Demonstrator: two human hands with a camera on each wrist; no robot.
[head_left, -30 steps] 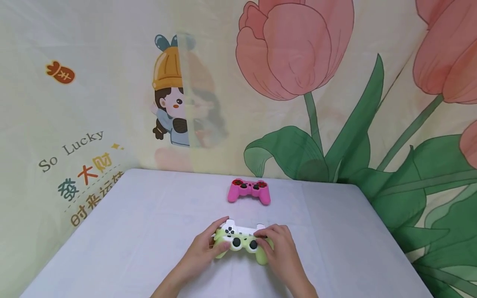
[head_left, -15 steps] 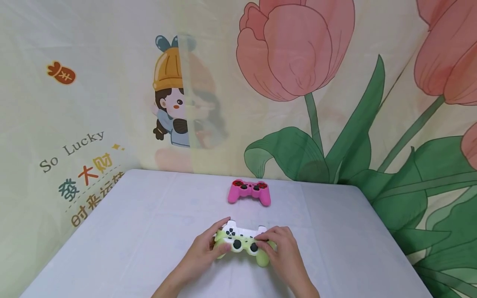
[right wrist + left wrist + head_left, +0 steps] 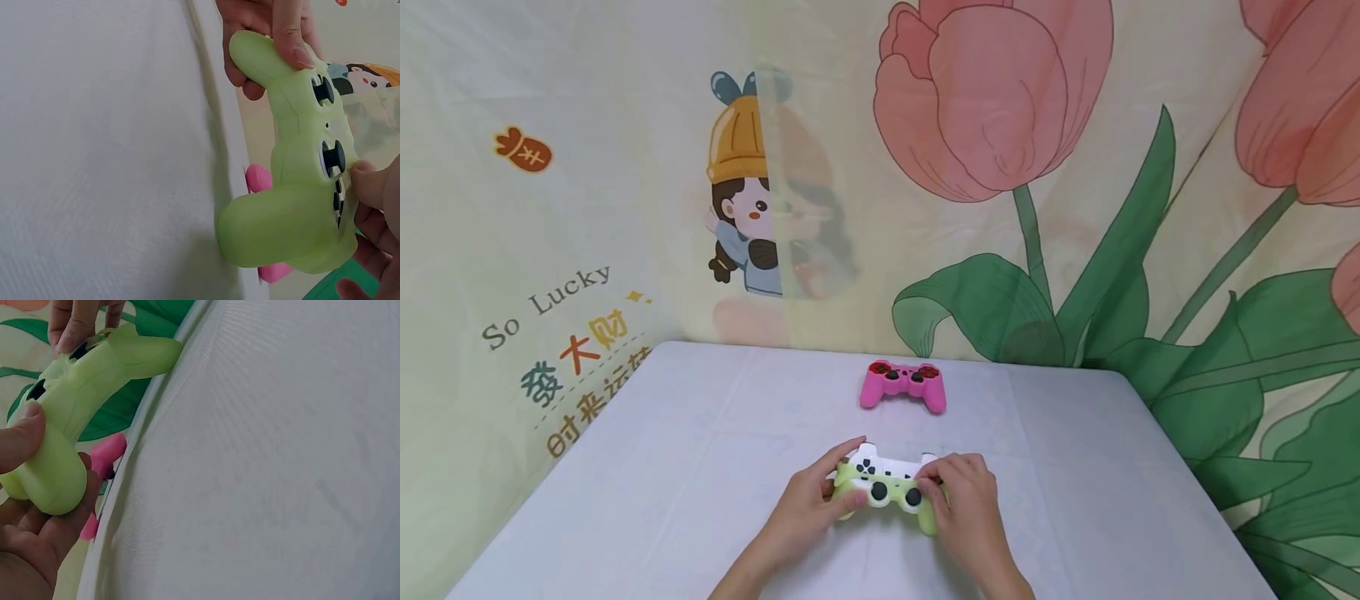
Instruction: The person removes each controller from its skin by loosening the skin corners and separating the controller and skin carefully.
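A white game controller (image 3: 891, 467) with dark thumbsticks is partly covered by a light green soft sleeve (image 3: 895, 487). The sleeve wraps the grips and lower face, while the white upper face shows in the head view. My left hand (image 3: 805, 502) grips the left end, thumb on the front and fingers curled behind, as the left wrist view shows. At the right end, my right hand (image 3: 967, 504) pinches the edge of the sleeve (image 3: 281, 219), thumb by the face buttons. The right-hand fingers hide part of that side in the head view.
A pink game controller (image 3: 903, 385) with red button areas lies farther back on the white-clothed table (image 3: 760, 408). Behind the table hangs a patterned backdrop (image 3: 827, 317) with tulips and a cartoon figure.
My right fingertips have shifted slightly right along the controller's right side. The left hand keeps its hold, and the pink controller stays in place.
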